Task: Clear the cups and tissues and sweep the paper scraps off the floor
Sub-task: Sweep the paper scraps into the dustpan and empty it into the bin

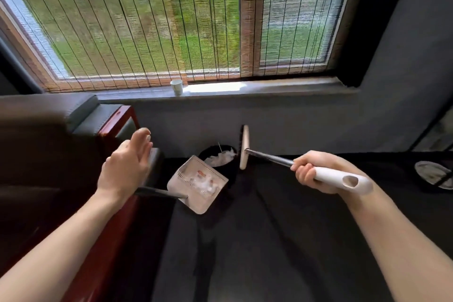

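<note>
Near the middle of my view the white dustpan (199, 187) hangs tilted over a black bin (207, 152), with paper scraps (206, 180) lying in its tray. White tissues (221, 158) already sit in the bin's mouth. Scraps this light will slide or flutter at the slightest jolt, so I'd judge a slow, steep tip is the way to empty them. The pan looks like stiff plastic and is best managed by its dark handle.

That handle runs under my left hand (125, 167). The fingers I can see are fairly straight, and the thumb and palm side are hidden, so I cannot tell whether that hand actually clamps the handle.

My right hand (311, 171) is wrapped tight round the white grip of the broom (269, 158), whose wooden head (244, 147) is lifted just right of the bin. It is light and rigid, and I would take it where I already have it.

Far off, a paper cup (176, 86) stands upright on the windowsill (269, 86). It is thin-walled and easily crushed, so I'd pinch it gently around the wall. Whether it holds liquid I can't see.

Motion blur softens everything. A round grey thing (432, 175) at the right edge is cut off and unidentifiable.
</note>
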Demonstrator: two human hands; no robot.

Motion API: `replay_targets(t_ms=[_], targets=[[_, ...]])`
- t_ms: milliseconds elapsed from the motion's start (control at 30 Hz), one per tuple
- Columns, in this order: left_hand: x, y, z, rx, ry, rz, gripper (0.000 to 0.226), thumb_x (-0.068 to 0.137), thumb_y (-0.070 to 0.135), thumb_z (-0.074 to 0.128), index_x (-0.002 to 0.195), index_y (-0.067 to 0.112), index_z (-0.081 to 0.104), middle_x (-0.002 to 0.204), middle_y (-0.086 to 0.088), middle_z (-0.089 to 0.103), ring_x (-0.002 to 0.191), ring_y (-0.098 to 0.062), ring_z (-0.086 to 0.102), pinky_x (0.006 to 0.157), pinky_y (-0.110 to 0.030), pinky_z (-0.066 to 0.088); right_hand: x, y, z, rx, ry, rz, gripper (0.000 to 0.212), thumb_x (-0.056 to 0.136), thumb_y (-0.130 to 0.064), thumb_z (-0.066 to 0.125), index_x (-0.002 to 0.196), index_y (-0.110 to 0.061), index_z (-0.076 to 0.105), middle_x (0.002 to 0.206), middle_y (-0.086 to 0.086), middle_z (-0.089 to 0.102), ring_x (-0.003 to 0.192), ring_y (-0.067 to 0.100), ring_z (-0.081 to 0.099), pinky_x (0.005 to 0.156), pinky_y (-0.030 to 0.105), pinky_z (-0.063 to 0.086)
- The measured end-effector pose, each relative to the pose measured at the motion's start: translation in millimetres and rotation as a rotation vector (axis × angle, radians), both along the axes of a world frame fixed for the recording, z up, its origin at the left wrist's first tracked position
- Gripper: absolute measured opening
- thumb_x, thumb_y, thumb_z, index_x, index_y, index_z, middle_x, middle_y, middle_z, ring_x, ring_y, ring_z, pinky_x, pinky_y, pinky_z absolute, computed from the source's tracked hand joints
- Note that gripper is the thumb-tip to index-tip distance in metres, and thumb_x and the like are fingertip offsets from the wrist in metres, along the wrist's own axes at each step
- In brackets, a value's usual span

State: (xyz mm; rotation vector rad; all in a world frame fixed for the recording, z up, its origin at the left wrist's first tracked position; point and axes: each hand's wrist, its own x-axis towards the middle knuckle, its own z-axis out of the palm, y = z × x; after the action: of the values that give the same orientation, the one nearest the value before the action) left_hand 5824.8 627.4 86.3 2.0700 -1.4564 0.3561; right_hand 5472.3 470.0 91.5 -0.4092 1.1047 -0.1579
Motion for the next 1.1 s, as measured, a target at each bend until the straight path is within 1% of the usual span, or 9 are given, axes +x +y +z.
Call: replay_targets(t_ms=[300, 433, 533, 733, 800, 833, 933, 1000, 1100], targets=[[-8.2, -60.7, 39.8, -0.084, -0.246, -0.053, 0.022, 0.097, 0.025, 0.051, 0.116, 0.026, 0.039, 0.091, -0.026, 0.064, 0.066, -0.049, 0.062, 0.055, -0.059, 0.051, -52.5, -27.3, -0.5, 0.043, -0.039, -0.038, 0.037, 0.096, -0.009, 0.035, 0.060, -0.009, 0.041, 0.043, 0.002, 0.037, 0.024, 0.009, 0.037, 0.023, 0.014, 0.029], [-16.8, -90.8, 36.1, -0.070, -0.593, -0.143, 0.024, 0.097, 0.026, 0.035, 0.118, 0.018, 0.042, 0.070, -0.018, 0.060, 0.041, -0.035, 0.058, 0.032, -0.037, 0.045, -73.7, -29.2, -13.2, 0.102, -0.076, -0.078, 0.028, 0.086, -0.003, 0.042, 0.059, -0.008, 0.042, 0.045, 0.003, 0.036, 0.024, 0.010, 0.037, 0.023, 0.012, 0.029], [-26.8, -109.0, 10.5, -0.068, -0.717, -0.310, 0.034, 0.083, 0.019, 0.050, 0.116, 0.017, 0.055, 0.067, -0.007, 0.059, 0.035, -0.022, 0.053, 0.025, -0.023, 0.039, -80.7, -25.3, -26.6, 0.142, -0.095, -0.113, 0.025, 0.088, -0.002, 0.044, 0.065, -0.008, 0.042, 0.047, 0.004, 0.036, 0.025, 0.011, 0.038, 0.024, 0.014, 0.031], [-49.7, -124.3, -84.3, 0.342, -0.669, -0.621, 0.046, 0.069, 0.012, 0.040, 0.111, 0.030, 0.049, 0.065, 0.001, 0.052, 0.037, -0.013, 0.049, 0.026, -0.023, 0.037, -66.9, -26.5, -39.1, 0.168, -0.124, -0.076, 0.023, 0.084, 0.004, 0.047, 0.062, -0.003, 0.048, 0.046, 0.003, 0.037, 0.025, 0.014, 0.040, 0.023, 0.018, 0.034], [-51.3, -131.4, -95.1, 0.477, -0.715, -0.685, 0.046, 0.072, 0.012, 0.043, 0.113, 0.031, 0.047, 0.066, 0.000, 0.050, 0.038, -0.016, 0.050, 0.029, -0.026, 0.040, -58.0, -27.0, -39.3, 0.129, -0.119, -0.086, 0.012, 0.078, 0.007, 0.050, 0.079, -0.005, 0.050, 0.050, 0.003, 0.037, 0.028, 0.011, 0.040, 0.023, 0.017, 0.034], [-51.0, -135.1, -97.5, 0.580, -0.701, -0.712, 0.040, 0.081, 0.017, 0.043, 0.117, 0.032, 0.042, 0.072, -0.003, 0.051, 0.044, -0.020, 0.055, 0.035, -0.030, 0.044, -54.6, -27.6, -43.6, 0.108, -0.113, -0.109, 0.020, 0.079, 0.008, 0.050, 0.092, -0.007, 0.051, 0.052, 0.004, 0.038, 0.030, 0.011, 0.041, 0.024, 0.018, 0.036], [-51.3, -143.4, -106.5, 0.820, -0.612, -0.822, 0.040, 0.091, 0.061, 0.016, 0.122, 0.039, 0.027, 0.096, -0.012, 0.047, 0.069, -0.037, 0.062, 0.046, -0.044, 0.040, -44.2, -32.9, -54.8, 0.114, -0.146, -0.169, 0.040, 0.082, 0.008, 0.047, 0.113, -0.016, 0.045, 0.054, 0.005, 0.041, 0.032, 0.012, 0.044, 0.026, 0.019, 0.038], [-54.9, -145.6, -105.1, 0.790, -0.669, -0.826, 0.043, 0.088, 0.064, 0.011, 0.117, 0.040, 0.032, 0.091, -0.010, 0.047, 0.063, -0.035, 0.062, 0.036, -0.035, 0.032, -33.7, -36.9, -58.3, 0.130, -0.107, -0.175, 0.056, 0.081, 0.008, 0.047, 0.123, -0.029, 0.040, 0.053, 0.005, 0.041, 0.031, 0.013, 0.044, 0.026, 0.019, 0.038], [-53.0, -151.9, -103.9, 0.644, -0.830, -0.866, 0.032, 0.088, 0.054, 0.027, 0.096, 0.039, 0.055, 0.063, 0.001, 0.051, 0.036, -0.016, 0.051, 0.025, -0.023, 0.032, -15.2, -41.7, -60.0, 0.070, -0.035, -0.158, 0.054, 0.092, 0.003, 0.039, 0.139, -0.023, 0.036, 0.050, 0.002, 0.039, 0.029, 0.010, 0.040, 0.025, 0.015, 0.033]])
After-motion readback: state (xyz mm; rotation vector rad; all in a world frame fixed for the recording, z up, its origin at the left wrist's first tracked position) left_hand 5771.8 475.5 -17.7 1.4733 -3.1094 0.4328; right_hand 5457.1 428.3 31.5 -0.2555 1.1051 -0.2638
